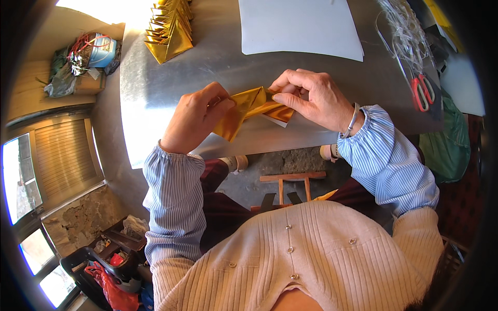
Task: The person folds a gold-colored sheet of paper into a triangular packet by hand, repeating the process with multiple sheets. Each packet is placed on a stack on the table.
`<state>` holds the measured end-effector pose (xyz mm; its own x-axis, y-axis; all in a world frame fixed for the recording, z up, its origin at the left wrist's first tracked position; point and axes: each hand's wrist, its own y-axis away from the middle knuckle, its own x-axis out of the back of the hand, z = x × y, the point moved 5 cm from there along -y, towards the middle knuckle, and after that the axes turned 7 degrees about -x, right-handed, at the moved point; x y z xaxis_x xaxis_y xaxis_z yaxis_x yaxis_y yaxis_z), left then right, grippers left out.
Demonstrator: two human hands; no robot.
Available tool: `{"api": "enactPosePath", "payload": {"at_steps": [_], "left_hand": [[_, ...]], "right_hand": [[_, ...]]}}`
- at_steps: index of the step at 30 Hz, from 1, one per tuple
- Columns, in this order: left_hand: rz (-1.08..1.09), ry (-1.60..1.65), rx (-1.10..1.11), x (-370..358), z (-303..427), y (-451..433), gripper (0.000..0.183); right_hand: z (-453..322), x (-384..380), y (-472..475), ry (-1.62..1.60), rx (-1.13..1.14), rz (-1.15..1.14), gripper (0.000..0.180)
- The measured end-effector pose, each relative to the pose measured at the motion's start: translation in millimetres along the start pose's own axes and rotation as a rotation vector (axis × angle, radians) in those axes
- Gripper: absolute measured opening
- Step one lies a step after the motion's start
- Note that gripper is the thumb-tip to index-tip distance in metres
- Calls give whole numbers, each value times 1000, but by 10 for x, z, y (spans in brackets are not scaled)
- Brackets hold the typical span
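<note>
Between my hands, just above the front part of a metal-topped table [218, 70], is a partly folded sheet of gold foil paper [249, 103]. My left hand [200, 114] pinches its left end between thumb and fingers. At the other end, my right hand [311, 95] grips the paper with the thumb in front and the fingers curled behind. A white underside shows at the lower right corner of the sheet. Some of my right fingertips are hidden. Farther back on the left stands a row of nested, folded gold paper pieces [171, 33].
A stack of white paper [299, 27] lies at the back. Red-handled scissors [422, 91] and a bundle of clear plastic strips [406, 35] occupy the table's right side. A green bag [447, 140] sits beyond that edge. Below the table is a wooden stool frame [293, 177].
</note>
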<state>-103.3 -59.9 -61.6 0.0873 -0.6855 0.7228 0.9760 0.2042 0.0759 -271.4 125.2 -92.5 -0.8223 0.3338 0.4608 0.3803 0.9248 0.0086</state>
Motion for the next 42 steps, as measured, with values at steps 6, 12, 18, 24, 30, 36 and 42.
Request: {"api": "enactPosePath", "payload": {"at_steps": [6,12,18,24,30,36,42], "left_hand": [[43,37,-8,-48,-35,-17,19],[89,-148,108,-152,73,112,22],[313,-446,-244,-375,353,200,27],[296,-441,-322,-625,413,382,49],[263,-493,-268,-768,467,478,64],[211,-475,-195,-830,466,517,87],[199,-467,-186,-838,471,514,89]], "right_hand": [[-8,7,-33,42,-43,-47,21],[-91,-8,-6,162,53,-13,19],[-139,-21,-11,244,86,34,17],[-158,-66,-17,331,192,95,13],[-145,-89,1,366,226,122,13],[-152,-92,3,386,231,121,17],[-151,-84,10,381,219,109,24]]}}
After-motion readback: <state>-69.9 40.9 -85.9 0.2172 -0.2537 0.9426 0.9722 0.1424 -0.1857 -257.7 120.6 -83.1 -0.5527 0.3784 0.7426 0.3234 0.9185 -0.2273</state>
